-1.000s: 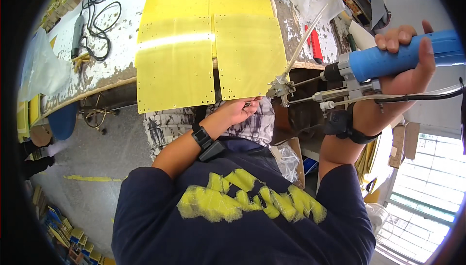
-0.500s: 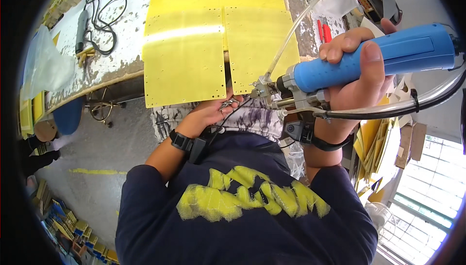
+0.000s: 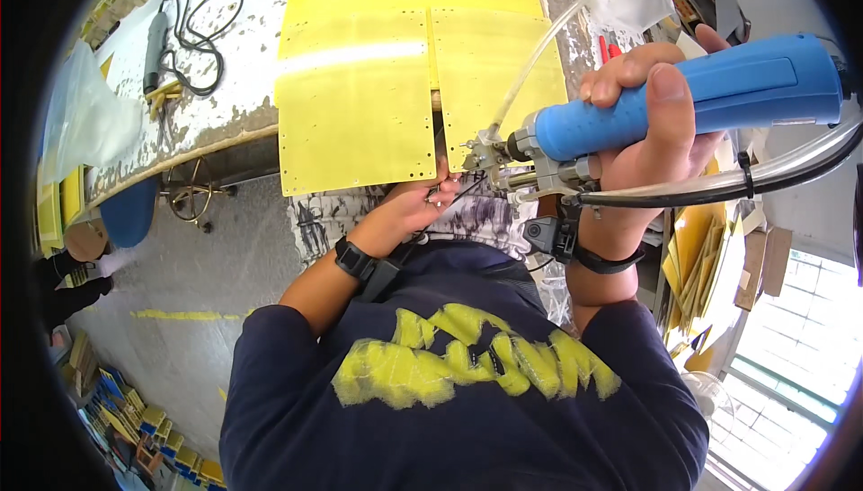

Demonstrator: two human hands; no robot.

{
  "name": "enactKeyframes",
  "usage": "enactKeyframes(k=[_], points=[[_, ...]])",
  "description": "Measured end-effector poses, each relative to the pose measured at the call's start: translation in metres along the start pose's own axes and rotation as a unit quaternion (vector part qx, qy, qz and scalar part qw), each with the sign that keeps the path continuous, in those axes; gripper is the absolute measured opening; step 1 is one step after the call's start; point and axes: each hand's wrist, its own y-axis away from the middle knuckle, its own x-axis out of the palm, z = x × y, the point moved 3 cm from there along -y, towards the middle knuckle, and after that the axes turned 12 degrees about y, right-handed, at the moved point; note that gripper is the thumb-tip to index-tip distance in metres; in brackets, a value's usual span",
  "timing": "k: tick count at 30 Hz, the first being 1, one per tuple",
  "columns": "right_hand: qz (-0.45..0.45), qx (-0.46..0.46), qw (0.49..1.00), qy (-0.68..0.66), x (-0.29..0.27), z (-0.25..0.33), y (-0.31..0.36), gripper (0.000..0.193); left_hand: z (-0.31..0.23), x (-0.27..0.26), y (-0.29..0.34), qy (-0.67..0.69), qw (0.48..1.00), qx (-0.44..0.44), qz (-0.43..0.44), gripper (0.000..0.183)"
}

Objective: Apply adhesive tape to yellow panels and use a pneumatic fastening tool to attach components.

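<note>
- Far left, a clear, crumpled plastic bag sits at the end of a paint-worn white bench.
- Beside it, a dark grey cylindrical tool with a tangled black cord rests well apart from both hands, apparently laid aside to leave room.
- At centre left, a flat yellow rectangular panel with small holes near its edges juts past the bench's near edge, a placement that likely leaves those holes open from above and below.
- Beneath its near right corner, the left grip curls loosely around small silvery metal pieces, fingers mostly folded, probably to keep the pieces close by. Whether a fingertip touches the panel cannot be told.
- Across a narrow gap, a second yellow panel overhangs likewise, its near left corner just beside the silvery metal head of a blue cylindrical handheld tool; contact cannot be confirmed.
- From that head, a clear flexible tube rises over the panel.
- At right, the right grip closes firmly around the blue body, thumb nearest the camera, seemingly steadying the tool sideways.
</note>
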Motion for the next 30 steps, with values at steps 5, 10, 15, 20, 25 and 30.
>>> enactKeyframes(k=[5, 10, 15, 20, 25, 30], points=[[0.014, -0.007, 1.0, -0.001, 0.006, -0.002, 0.002, 0.057, 0.0, -0.003, 0.0, 0.03, 0.999, -0.01, -0.022, 0.009], [0.021, -0.011, 1.0, -0.005, 0.012, -0.003, 0.004, 0.055, 0.0, -0.002, -0.001, 0.001, 1.0, -0.008, 0.0, 0.011], [0.034, 0.002, 0.999, 0.008, 0.016, -0.005, 0.009, 0.053, 0.002, -0.003, -0.003, 0.007, 1.0, -0.025, -0.009, 0.016], [0.035, 0.009, 0.999, 0.003, 0.02, -0.005, 0.011, 0.052, 0.004, 0.0, -0.003, 0.031, 0.999, -0.03, -0.03, 0.015], [0.058, -0.003, 0.998, 0.01, 0.021, -0.003, 0.011, 0.051, 0.004, -0.005, -0.004, 0.055, 0.997, -0.03, -0.043, 0.014], [0.084, 0.0, 0.996, 0.036, 0.021, -0.003, 0.012, 0.051, 0.004, -0.004, -0.005, 0.027, 0.999, -0.029, -0.024, 0.012]])
